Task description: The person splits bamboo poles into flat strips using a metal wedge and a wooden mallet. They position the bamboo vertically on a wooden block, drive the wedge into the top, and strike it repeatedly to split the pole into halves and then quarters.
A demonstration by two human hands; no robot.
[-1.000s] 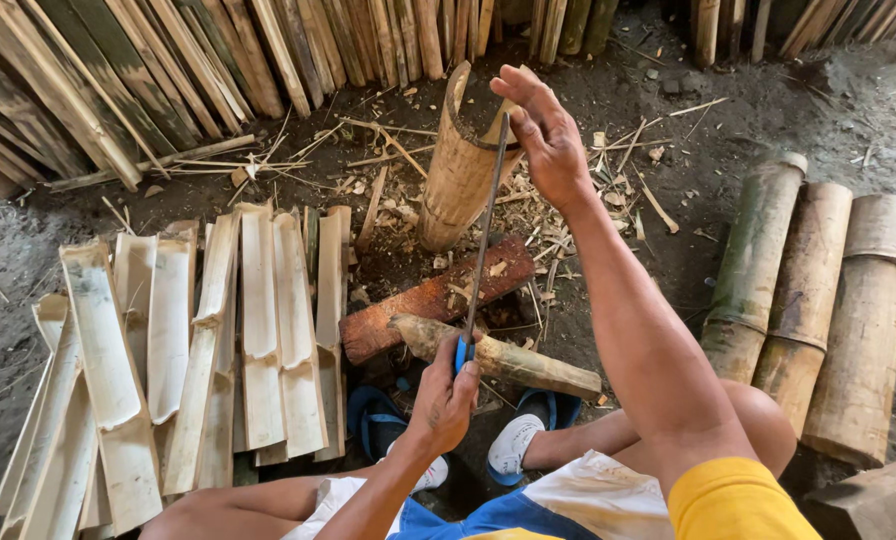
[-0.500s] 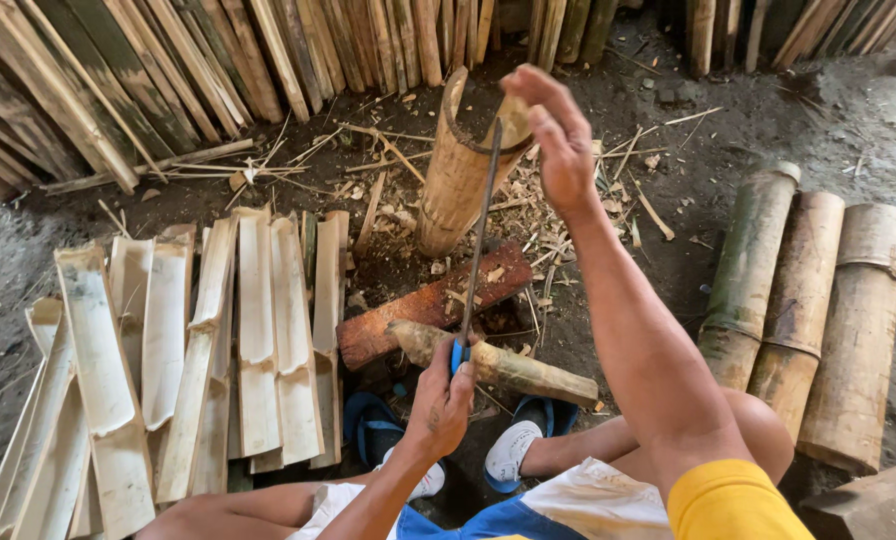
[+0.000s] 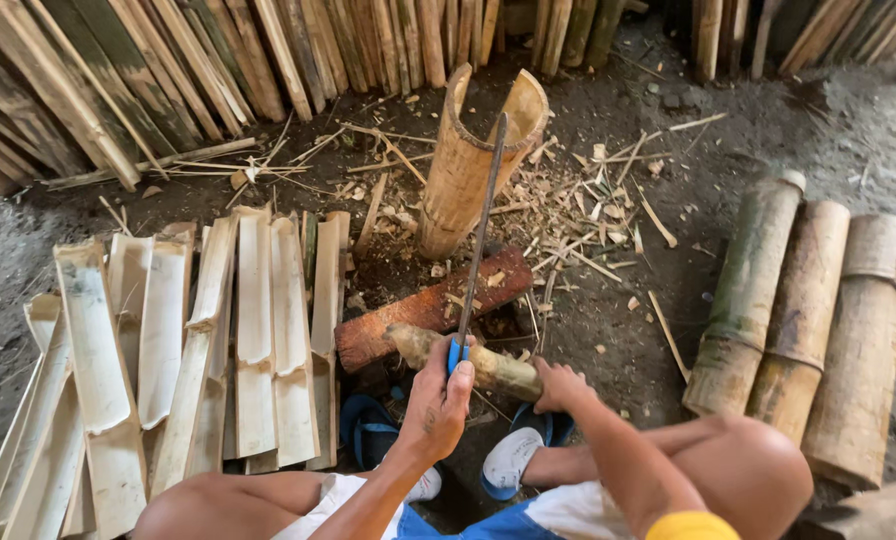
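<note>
My left hand (image 3: 438,395) grips the blue handle of a long thin blade (image 3: 480,230). The blade's tip is set in the top of an upright bamboo section (image 3: 460,170), which is split open at its upper end. The section stands at the far edge of a reddish wooden block (image 3: 408,318). My right hand (image 3: 560,385) is low, beside my knee, closed over the end of a short wooden club (image 3: 488,368) that lies across the ground in front of my feet.
Split bamboo slats (image 3: 168,340) lie in rows at the left. Three round bamboo sections (image 3: 808,320) lie at the right. Long bamboo strips (image 3: 218,60) lean along the back. Chips and splinters (image 3: 588,210) litter the dirt. My feet (image 3: 508,460) wear blue sandals.
My right hand has dropped from the top of the bamboo section down to the wooden club. The left hand keeps hold of the blade, which stays set in the bamboo.
</note>
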